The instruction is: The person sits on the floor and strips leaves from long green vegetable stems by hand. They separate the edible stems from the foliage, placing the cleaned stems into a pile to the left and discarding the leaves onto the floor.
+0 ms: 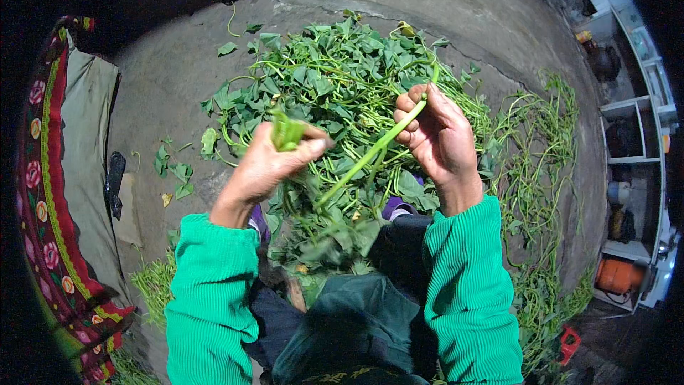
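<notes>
My left hand (270, 163) is closed around a short bunch of light green stems (287, 132) and looks slightly blurred. In my right hand (446, 141), a thick green vine stem (377, 149) is pinched between thumb and fingers. That stem slants down to the left over my lap, and a few blurred leaves are near its lower end. Beneath and beyond both hands spreads a large heap of leafy green vines (326, 72), which look like sweet potato vines. More leaves (342, 240) lie between my knees, close to my purple shoes (396, 207).
Tangled, mostly leafless vines (534, 155) run along the right floor. Cut green stems (155, 283) lie at lower left. A floral-edged cloth (51, 198) hangs at far left. Shelving (630, 160) stands at far right, and a red object (569, 345) lies at lower right.
</notes>
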A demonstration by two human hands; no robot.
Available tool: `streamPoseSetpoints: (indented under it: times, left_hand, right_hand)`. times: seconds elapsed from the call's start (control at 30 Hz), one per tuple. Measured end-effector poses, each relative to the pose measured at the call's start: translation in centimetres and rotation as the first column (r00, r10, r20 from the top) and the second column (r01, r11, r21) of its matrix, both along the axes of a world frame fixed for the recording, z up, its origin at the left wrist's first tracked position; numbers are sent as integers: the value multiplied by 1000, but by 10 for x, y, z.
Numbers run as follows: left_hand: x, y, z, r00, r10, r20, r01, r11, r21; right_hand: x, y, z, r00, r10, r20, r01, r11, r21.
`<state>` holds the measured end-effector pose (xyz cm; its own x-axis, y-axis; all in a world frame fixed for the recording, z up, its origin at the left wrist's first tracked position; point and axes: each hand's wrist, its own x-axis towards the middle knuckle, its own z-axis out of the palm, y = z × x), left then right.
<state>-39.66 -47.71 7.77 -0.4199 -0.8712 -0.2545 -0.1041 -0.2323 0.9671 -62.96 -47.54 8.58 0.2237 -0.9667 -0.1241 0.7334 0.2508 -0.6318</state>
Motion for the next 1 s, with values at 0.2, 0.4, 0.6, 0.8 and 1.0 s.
streamPoseSetpoints:
  times: [0.2, 0.4, 0.6, 0.8, 1.0]
  left_hand:
    - [-25, 16, -15, 900, -287, -327, 358, 916, 181]
    - [-32, 27, -25, 807, -161, -568, 284, 950, 134]
    - [-29, 22, -13, 859, -215, -464, 272, 961, 57]
    - [-38, 22, -20, 1000, -3, -28, -13, 820, -572]
    - [-23, 10, -22, 906, 319, 278, 136, 400, -906]
  right_hand:
    - [14, 2, 2, 997, 15, -82, -12, 999, 35]
    - [18, 4, 4, 993, 103, -53, -103, 995, -2]
    - [24, 10, 12, 945, 130, -301, -104, 989, 100]
    - [47, 19, 10, 422, -194, -885, -23, 974, -224]
    - [45, 33, 3, 78, -173, -982, -378, 906, -190]
